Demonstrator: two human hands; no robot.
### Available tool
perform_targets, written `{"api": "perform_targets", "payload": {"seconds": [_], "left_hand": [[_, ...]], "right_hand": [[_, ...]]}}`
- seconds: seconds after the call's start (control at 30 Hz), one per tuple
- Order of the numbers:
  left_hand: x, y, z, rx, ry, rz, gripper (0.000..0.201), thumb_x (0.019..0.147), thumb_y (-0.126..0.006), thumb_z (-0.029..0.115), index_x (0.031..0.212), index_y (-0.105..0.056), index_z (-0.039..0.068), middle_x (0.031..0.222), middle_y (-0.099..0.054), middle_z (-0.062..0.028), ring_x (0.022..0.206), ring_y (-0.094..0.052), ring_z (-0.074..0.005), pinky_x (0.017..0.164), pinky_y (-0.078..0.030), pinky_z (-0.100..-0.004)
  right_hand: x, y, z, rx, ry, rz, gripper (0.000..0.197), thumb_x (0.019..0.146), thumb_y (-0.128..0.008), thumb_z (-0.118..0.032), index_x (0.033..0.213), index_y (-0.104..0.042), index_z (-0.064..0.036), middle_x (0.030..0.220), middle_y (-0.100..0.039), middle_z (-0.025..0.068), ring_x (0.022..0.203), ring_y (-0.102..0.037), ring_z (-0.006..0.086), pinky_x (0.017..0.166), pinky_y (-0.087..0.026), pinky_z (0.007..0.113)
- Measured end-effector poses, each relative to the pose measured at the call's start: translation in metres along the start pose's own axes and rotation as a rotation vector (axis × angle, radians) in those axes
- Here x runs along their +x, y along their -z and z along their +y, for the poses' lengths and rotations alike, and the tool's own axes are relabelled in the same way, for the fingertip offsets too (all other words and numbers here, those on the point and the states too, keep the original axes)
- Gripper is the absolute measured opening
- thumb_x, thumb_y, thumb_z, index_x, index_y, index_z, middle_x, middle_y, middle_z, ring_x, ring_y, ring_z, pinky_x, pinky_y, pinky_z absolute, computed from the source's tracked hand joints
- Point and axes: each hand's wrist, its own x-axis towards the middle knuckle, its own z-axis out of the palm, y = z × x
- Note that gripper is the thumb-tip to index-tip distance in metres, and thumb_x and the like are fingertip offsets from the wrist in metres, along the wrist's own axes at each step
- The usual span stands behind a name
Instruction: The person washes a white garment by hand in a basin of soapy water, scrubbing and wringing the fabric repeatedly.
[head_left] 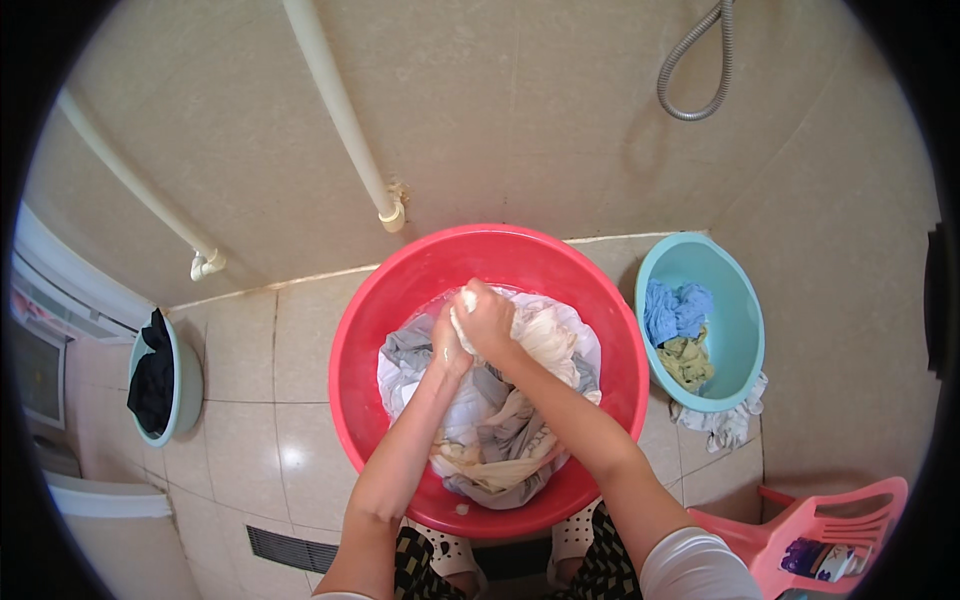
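Observation:
Both hands meet over a large red basin point(348, 400) on the tiled floor. My left hand point(449, 340) and my right hand point(486, 318) are closed together on a wet cream-white cloth garment point(548, 342), part of which bulges out between them. The rest of that garment trails down into the basin on the right of my hands. Below lie several soaked clothes in white, grey and beige, among them a grey garment point(512, 437) and a beige one point(480, 468) near the front. My forearms hide part of the pile.
A light-blue basin point(735, 370) at the right holds blue and olive cloths; a white cloth point(725, 425) lies beneath its edge. Dark clothing point(152, 380) fills a smaller basin point(187, 385) at the left. A pink plastic chair point(760, 535) stands lower right. Pipes and a shower hose point(690, 110) line the wall.

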Motion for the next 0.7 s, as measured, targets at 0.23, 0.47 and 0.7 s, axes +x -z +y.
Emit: {"api": "perform_targets", "payload": {"seconds": [0.23,0.47,0.7], "left_hand": [[-0.010,-0.043,-0.012,0.197,0.072,0.275,0.045,0.087,-0.042,0.047,0.105,-0.055,0.008,0.099,-0.061,-0.0070,0.088,-0.059,-0.0214,0.081,-0.046,-0.0359],[-0.005,-0.034,-0.015,0.378,-0.202,0.292,0.043,0.088,-0.042,0.047,0.101,-0.055,0.008,0.094,-0.060,-0.0074,0.083,-0.059,-0.0197,0.070,-0.049,-0.0330],[-0.012,-0.043,0.003,0.445,-0.331,0.421,0.033,0.089,-0.046,0.039,0.085,-0.055,0.008,0.075,-0.056,-0.0045,0.066,-0.055,-0.0129,0.055,-0.045,-0.0263]], "right_hand": [[0.017,-0.002,0.051,-0.101,-0.298,0.031,0.023,0.074,-0.059,-0.029,0.075,-0.057,-0.0062,0.065,-0.059,0.0195,0.064,-0.058,0.0382,0.058,-0.044,0.046],[0.005,-0.011,0.010,0.326,-0.598,0.053,0.032,0.076,-0.056,-0.034,0.070,-0.063,-0.0038,0.070,-0.060,0.0226,0.067,-0.059,0.0390,0.064,-0.044,0.046],[-0.018,0.011,-0.031,0.398,-0.424,0.010,0.033,0.077,-0.054,-0.032,0.068,-0.066,-0.0031,0.062,-0.059,0.0213,0.061,-0.060,0.0359,0.059,-0.046,0.043]]}}
